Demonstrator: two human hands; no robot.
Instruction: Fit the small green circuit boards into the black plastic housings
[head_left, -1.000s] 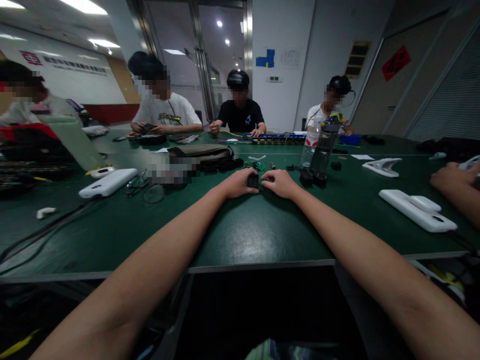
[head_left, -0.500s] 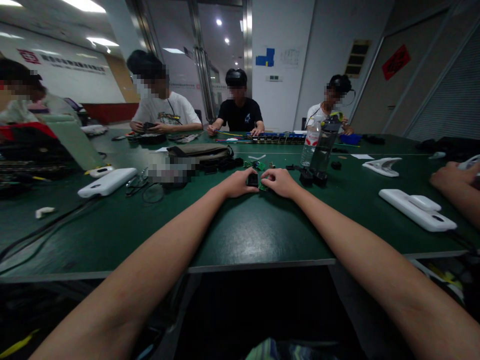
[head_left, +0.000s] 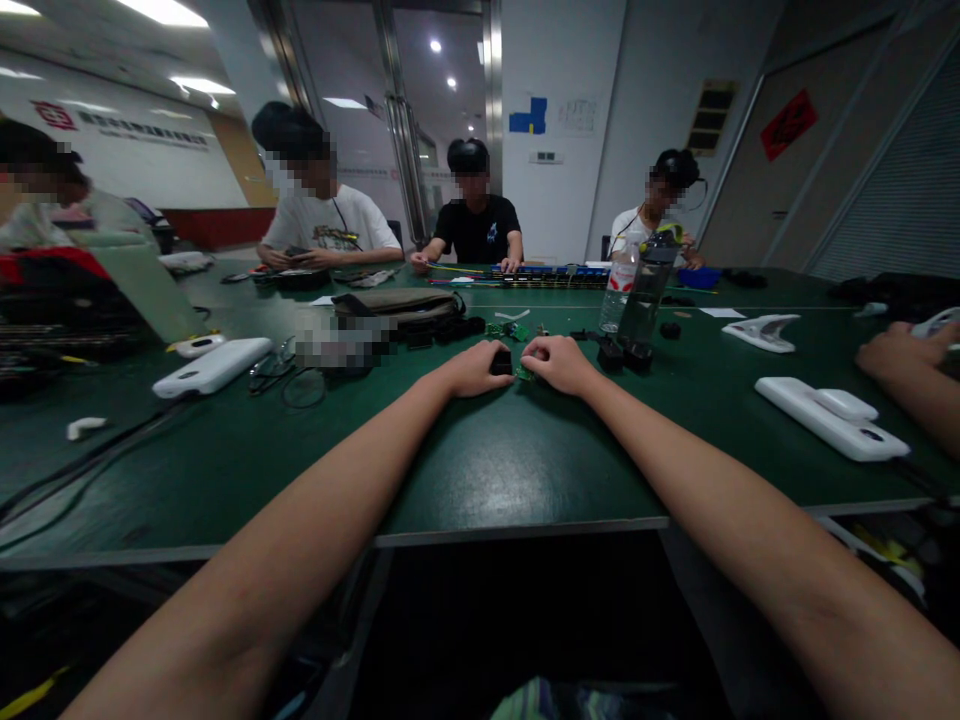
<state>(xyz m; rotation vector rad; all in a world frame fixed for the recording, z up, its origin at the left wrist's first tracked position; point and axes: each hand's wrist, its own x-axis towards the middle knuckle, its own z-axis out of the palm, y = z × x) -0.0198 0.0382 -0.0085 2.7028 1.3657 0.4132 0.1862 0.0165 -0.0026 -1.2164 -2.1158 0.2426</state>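
Note:
Near the middle of the green table (head_left: 495, 470), my left hand (head_left: 476, 370) is closed around a small black plastic box (head_left: 501, 363), thumb on the near side and fingers on the far side. Close beside it, my right hand (head_left: 559, 364) pinches a small green circuit board (head_left: 525, 373) with thumb and fingertips. The box and the board are a small distance apart. Just beyond my hands lie more green circuit boards (head_left: 517, 331). Fine detail on the box and the board is too small to make out.
Several small black boxes (head_left: 446, 330) lie beside a grey-brown bag (head_left: 397, 305). A water bottle (head_left: 621, 290) and a dark tumbler (head_left: 649, 295) stand right of my hands. White devices (head_left: 832, 418) lie at both sides. Other people sit around the table; a co-worker's hand (head_left: 904, 355) rests far right.
My left hand has turned the black box, so its open hollow no longer shows and a dark face does. My right hand stays almost in place with the board.

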